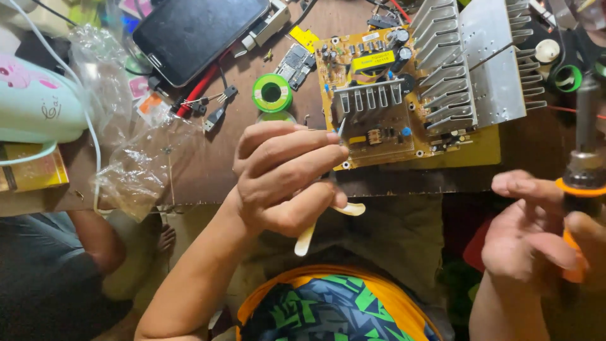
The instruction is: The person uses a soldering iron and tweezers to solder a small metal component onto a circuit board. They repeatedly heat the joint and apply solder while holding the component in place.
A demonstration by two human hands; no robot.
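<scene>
My left hand point(284, 177) grips a pair of cream-handled tweezers point(328, 218), their metal tips pointing up at the near left edge of a yellow circuit board point(379, 136). The board carries a small finned heatsink point(369, 101) and a large aluminium heatsink point(480, 63). My right hand point(536, 233) at the right edge holds a soldering iron point(584, 164) with an orange and black handle, its shaft pointing up beside the board.
A green solder spool point(272, 93) lies left of the board. A dark tablet point(196, 31), red and black leads point(202, 95), crumpled clear plastic bags point(126, 158) and a pale mint appliance point(35, 98) sit on the brown table. Another person's arm point(95, 240) shows lower left.
</scene>
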